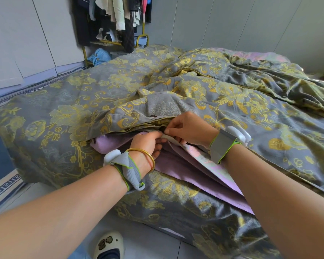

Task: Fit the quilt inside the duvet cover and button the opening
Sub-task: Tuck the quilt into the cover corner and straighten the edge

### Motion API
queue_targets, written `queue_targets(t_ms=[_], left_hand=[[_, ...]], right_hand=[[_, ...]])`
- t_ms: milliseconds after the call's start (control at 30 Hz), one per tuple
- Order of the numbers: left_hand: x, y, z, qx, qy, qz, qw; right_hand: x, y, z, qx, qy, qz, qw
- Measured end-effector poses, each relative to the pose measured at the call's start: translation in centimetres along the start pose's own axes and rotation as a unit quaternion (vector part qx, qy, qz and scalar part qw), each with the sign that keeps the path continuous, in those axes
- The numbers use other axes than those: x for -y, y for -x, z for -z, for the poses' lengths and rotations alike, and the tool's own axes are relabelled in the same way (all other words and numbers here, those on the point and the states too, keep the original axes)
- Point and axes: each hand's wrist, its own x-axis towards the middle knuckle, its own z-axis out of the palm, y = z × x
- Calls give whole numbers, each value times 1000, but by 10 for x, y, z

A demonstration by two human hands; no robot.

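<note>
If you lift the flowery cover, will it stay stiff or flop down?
Probably flop: the cover lies in soft creases and folds. It likely bends easily, since its edge bunches where the right hand pinches it. With the quilt inside, it may feel heavy.

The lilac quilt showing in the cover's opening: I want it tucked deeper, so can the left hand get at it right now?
Probably yes: the left hand grips the edge of the grey, yellow-flowered duvet cover right over the bare lilac quilt; nothing lies between, though it must let go first.
</note>
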Motion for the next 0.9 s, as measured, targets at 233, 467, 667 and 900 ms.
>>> queue_targets(t_ms=[233, 467, 667, 900], left_hand=[[4, -8, 3, 2, 15, 21, 1000], [4, -21, 13, -75, 67, -26, 995], [-3, -28, 28, -116, 113, -29, 986], [-10, -38, 41, -170, 126, -67, 975]], right_hand=[[-1, -3, -4, 4, 35, 14, 999], [-4, -5, -7, 31, 12, 5, 999], [3, -10, -16, 32, 25, 22, 999], [15, -18, -30, -30, 58, 21, 998]])
